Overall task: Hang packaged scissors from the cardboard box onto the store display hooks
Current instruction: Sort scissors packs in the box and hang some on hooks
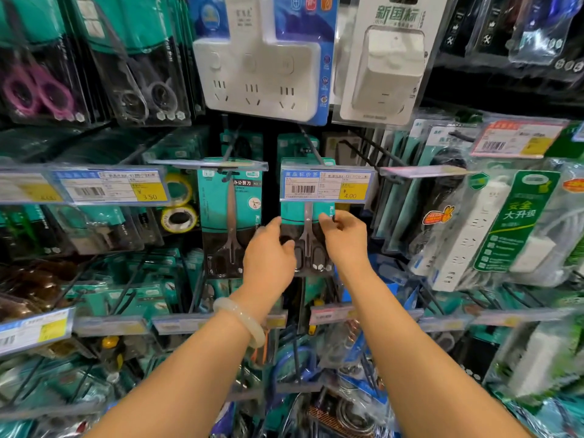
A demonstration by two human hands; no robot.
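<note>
A teal and black pack of scissors (308,238) hangs at the middle of the display, below a blue price tag marked 4.00 (327,184). My left hand (268,257) grips the pack's left edge and my right hand (343,240) grips its right edge. The pack's top is hidden behind the tag, so the hook (311,143) through it cannot be made out. A second scissors pack (230,216) hangs on the hook just to the left. The cardboard box is out of view.
Black wire hooks with clear price holders stick out toward me on every row. White power strips (262,64) hang above, tape rolls (178,200) to the left, bagged power strips (493,229) to the right. More scissors packs (41,86) fill the upper left.
</note>
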